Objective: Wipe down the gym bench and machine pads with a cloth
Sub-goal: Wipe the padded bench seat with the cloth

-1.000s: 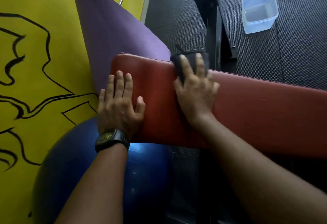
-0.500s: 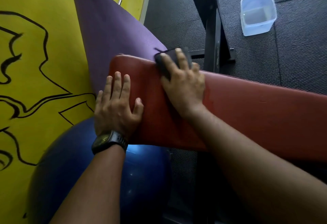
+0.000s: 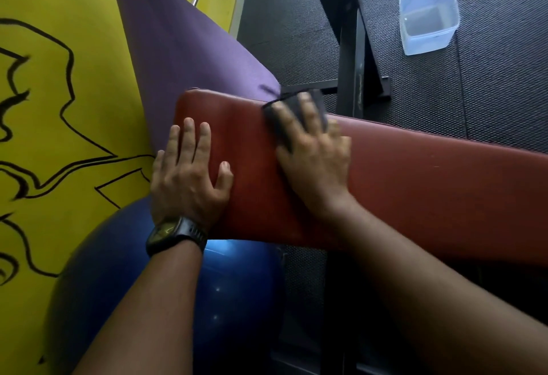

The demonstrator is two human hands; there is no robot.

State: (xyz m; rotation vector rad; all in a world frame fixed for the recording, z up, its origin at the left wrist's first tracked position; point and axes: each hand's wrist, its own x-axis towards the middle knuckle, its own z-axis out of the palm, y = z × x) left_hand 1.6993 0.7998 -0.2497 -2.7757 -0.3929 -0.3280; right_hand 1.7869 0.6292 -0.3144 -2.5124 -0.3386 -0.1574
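A long red padded bench [image 3: 415, 179] runs from the middle of the view to the right edge. My left hand [image 3: 189, 173], with a black watch on its wrist, lies flat with spread fingers on the bench's left end. My right hand [image 3: 314, 152] presses a dark cloth [image 3: 281, 125] onto the bench's far edge with straight fingers. Most of the cloth is hidden under those fingers.
A blue exercise ball [image 3: 118, 285] sits below the bench's left end. A purple mat [image 3: 184, 42] leans on the yellow wall [image 3: 59, 108]. A black metal frame [image 3: 350, 48] stands behind the bench, and a clear plastic tub [image 3: 427, 16] rests on the dark rubber floor.
My right hand slid the cloth left along the bench's far edge, then a little back to the right. My left hand has stayed flat in the same place.
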